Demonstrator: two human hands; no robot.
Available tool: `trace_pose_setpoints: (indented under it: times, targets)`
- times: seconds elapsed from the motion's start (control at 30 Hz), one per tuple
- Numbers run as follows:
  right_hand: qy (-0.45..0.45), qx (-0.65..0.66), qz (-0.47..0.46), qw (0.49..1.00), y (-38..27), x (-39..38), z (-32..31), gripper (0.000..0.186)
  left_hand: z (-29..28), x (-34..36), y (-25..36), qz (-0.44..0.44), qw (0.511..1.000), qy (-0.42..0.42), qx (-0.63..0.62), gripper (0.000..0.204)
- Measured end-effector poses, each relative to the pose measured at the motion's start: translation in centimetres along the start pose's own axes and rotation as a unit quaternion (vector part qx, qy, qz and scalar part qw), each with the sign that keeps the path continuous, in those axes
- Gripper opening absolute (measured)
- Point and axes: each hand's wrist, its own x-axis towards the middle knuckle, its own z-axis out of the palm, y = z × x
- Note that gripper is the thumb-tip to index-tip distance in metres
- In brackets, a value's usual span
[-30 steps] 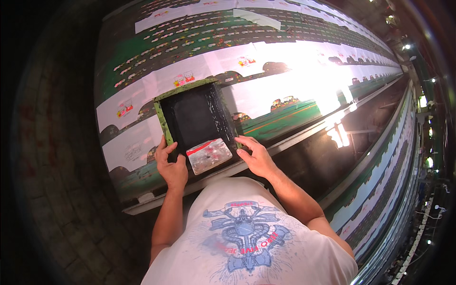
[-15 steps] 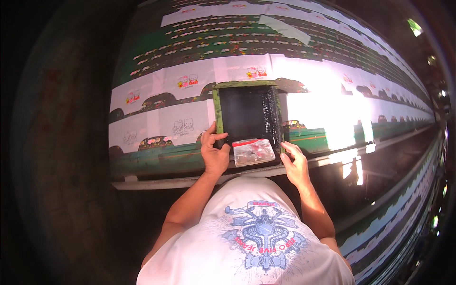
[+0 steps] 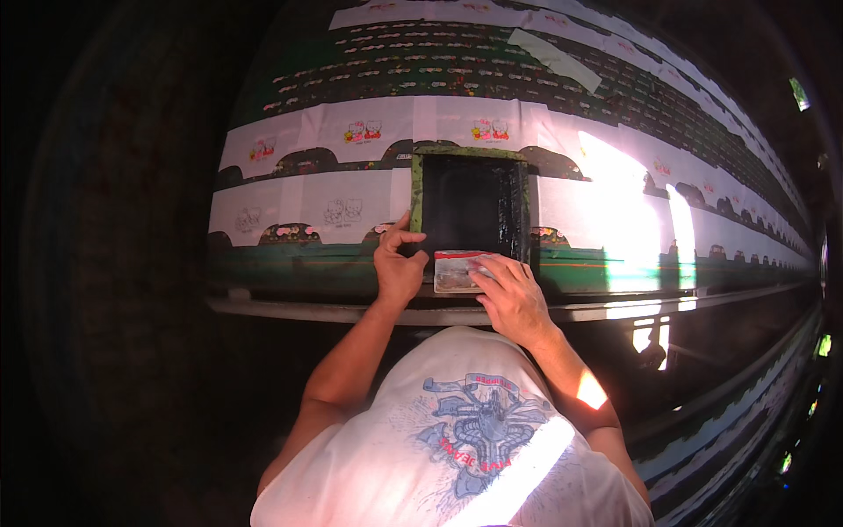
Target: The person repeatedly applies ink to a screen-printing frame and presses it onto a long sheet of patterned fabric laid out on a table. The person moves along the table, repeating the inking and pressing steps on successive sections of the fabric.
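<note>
Long green table point(image 3: 351, 270) here, with rows of white fabric sheets point(image 3: 303, 191), some bearing little cartoon prints. A rectangular green-edged frame with a dark screen point(image 3: 417, 191) sits over the near row. Left hand point(image 3: 399, 270) is at its lower left side, thumb and index apart. Right hand point(image 3: 518, 303) has its fingers over a small, smeared greyish block with a red strip point(image 3: 452, 277) at the frame's near end; can't tell if they're clamped.
</note>
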Motion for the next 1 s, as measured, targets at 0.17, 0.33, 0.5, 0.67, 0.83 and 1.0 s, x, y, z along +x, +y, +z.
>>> trace_pose_setpoints:
  times: [0.17, 0.33, 0.5, 0.67, 0.83, 1.0]
  targets:
    - [0.003, -0.024, -0.031, 0.999, 0.3, 2.8, -0.6, 0.052, 0.0, -0.1, 0.0, -0.006, 1.000, 0.000, 0.003, 0.026]
    - [-0.076, -0.045, -0.014, 0.996, 0.3, 4.3, -0.6, 0.050, 0.3, -0.1, -0.1, -0.001, 1.000, 0.002, 0.024, 0.023]
    - [-0.199, -0.020, 0.036, 0.979, 0.7, 7.0, -3.3, 0.044, 0.2, -0.4, 0.2, 0.003, 1.000, 0.007, 0.021, 0.027]
    - [-0.228, 0.005, 0.071, 0.971, 4.3, 12.1, -4.0, 0.038, 0.3, 0.0, -0.2, 0.024, 1.000, 0.004, 0.013, 0.030]
    - [-0.121, -0.021, 0.044, 0.991, 9.1, 15.7, -1.5, 0.046, -0.1, 0.7, -1.8, 0.008, 0.999, -0.019, -0.030, 0.037]
    - [-0.060, -0.039, 0.058, 0.996, 10.0, 16.0, 0.1, 0.054, -0.9, 1.8, -0.2, -0.046, 0.998, -0.048, -0.015, 0.039]
